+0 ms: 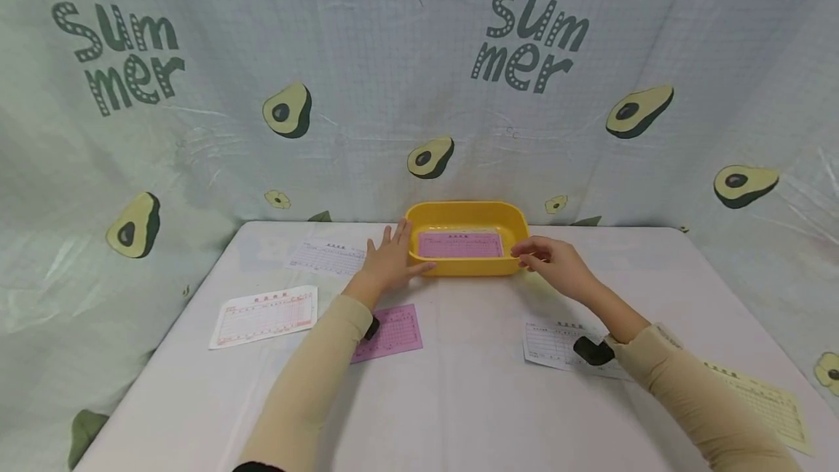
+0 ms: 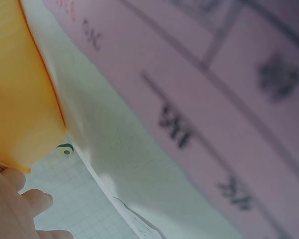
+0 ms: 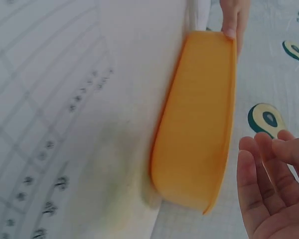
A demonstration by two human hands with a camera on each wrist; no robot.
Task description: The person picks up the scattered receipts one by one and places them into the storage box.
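From my seat far away, I see a yellow tray (image 1: 468, 267) at the middle of the back edge of the table (image 1: 472, 392). A pink slip (image 1: 461, 245) lies inside it, with a paler slip peeking out behind. The left hand (image 1: 385, 262) touches the tray's left end, its fingers spread and its thumb by the front left corner. It does not look wrapped around anything. The right hand (image 1: 557, 266) is just beside the front right corner, fingers loosely bent, and I see nothing in it.

I think the tray is light, stiff plastic. It looks smooth, so it may slide on the table if I bump it. I would hold it by the rim at both short ends and keep it flat, so the slips don't slip about.

The slips look thin, light and floppy, and they could crease or tear. The other pink slip (image 1: 400, 332), near the left sleeve (image 1: 308, 384), lies flat. I would pinch it softly at a corner. The yellow slip (image 1: 770, 408) by the table's right edge looks just as thin.
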